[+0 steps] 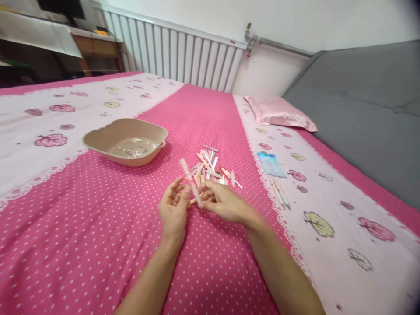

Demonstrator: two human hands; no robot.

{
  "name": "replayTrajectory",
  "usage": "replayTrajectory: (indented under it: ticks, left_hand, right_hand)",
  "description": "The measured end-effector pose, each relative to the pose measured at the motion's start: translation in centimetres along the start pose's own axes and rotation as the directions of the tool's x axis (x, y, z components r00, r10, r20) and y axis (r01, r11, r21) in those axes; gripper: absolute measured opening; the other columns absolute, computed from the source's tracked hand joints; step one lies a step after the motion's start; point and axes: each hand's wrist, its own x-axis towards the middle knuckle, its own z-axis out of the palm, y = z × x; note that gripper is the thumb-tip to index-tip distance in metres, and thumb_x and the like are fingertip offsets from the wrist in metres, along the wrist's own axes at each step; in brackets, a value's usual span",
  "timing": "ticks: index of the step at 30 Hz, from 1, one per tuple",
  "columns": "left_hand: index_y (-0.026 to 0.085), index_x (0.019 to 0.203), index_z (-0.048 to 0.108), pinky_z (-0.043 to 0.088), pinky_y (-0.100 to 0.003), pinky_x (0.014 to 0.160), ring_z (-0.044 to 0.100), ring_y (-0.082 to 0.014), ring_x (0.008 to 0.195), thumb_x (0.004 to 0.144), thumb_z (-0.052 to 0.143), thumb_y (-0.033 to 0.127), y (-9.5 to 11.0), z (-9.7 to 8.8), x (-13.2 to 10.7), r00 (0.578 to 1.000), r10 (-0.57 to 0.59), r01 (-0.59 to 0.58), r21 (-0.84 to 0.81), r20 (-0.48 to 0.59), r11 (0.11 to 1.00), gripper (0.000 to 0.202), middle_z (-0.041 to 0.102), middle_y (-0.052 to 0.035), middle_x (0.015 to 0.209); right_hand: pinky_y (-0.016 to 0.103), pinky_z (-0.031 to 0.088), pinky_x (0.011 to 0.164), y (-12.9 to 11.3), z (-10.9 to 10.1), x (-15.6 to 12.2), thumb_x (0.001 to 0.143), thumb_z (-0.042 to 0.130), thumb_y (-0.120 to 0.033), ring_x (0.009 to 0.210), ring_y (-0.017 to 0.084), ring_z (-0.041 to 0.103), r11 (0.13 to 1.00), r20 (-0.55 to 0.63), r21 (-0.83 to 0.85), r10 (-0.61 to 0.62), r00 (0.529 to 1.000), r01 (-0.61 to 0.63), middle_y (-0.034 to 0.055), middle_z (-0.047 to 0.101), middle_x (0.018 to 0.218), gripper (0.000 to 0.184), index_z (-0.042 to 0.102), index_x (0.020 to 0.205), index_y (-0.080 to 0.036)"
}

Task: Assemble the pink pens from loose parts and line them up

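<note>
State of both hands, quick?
Left hand: half-curled; whether it grips anything cannot be told.
Right hand: closed, holding a slim pale-pink plastic tube near its lower end.

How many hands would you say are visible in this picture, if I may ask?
2: the left hand and right hand, on either side of a blurred pinkish tube.

White-dotted pink bedspread (114, 227) and blurred, apparently pale-pink pen part (190, 179)
</note>
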Motion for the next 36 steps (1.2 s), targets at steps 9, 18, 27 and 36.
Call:
replayTrajectory:
  ticks: [9, 18, 27, 36]
  left_hand:
    - [0.012, 0.067, 0.060, 0.033, -0.016, 0.039, 0.043, -0.0041, 0.041, 0.056, 0.074, 0.031, 0.8, -1.0, 2.7, 0.974, 0.083, -0.108, -0.111, -0.213, 0.988, 0.026, 0.059, 0.0024, 0.057]
    - [0.014, 0.074, 0.062, 0.038, -0.021, 0.049, 0.047, -0.0092, 0.049, 0.070, 0.062, 0.041, -0.9, -2.9, 1.0, 0.972, 0.236, -0.225, 0.395, 0.022, 0.891, 0.028, 0.057, 0.0013, 0.058]
    - [0.017, 0.077, 0.062, 0.043, -0.027, 0.065, 0.057, -0.0171, 0.067, 0.079, 0.046, 0.045, 0.5, -5.5, -2.0, 0.871, 0.242, -0.490, 0.775, 0.427, 0.398, 0.033, 0.063, -0.0038, 0.073]
    - [0.018, 0.066, 0.056, 0.040, -0.027, 0.065, 0.053, -0.0171, 0.064, 0.078, 0.044, 0.041, 0.3, -5.7, -2.9, 0.839, 0.267, -0.537, 0.798, 0.474, 0.274, 0.028, 0.058, -0.0037, 0.067]
  right_hand:
    - [0.027, 0.048, 0.068, -1.0, 1.8, -1.0, 0.082, 0.057, -0.018, 0.079, 0.016, 0.063, 0.969, -0.155, -0.248, -0.033, 0.987, -0.007, 0.0013, 0.069, 0.085, 0.017, 0.060, 0.098, -0.021]
    - [0.024, 0.049, 0.070, 2.0, -0.7, -6.2, 0.082, 0.056, -0.017, 0.082, 0.013, 0.064, 0.974, -0.666, -0.043, 0.138, 0.733, -0.222, 0.0027, 0.069, 0.094, 0.022, 0.063, 0.102, -0.019]
    - [0.034, 0.046, 0.085, 9.6, -9.8, -14.6, 0.084, 0.056, -0.023, 0.093, 0.019, 0.061, 0.840, -0.895, 0.174, 0.353, 0.273, -0.514, 0.0079, 0.065, 0.100, 0.022, 0.060, 0.103, -0.013]
    - [0.036, 0.051, 0.077, 13.3, -11.0, -15.1, 0.087, 0.056, -0.032, 0.091, 0.018, 0.060, 0.776, -0.856, 0.280, 0.468, 0.219, -0.565, 0.0062, 0.060, 0.107, 0.027, 0.059, 0.106, -0.014]
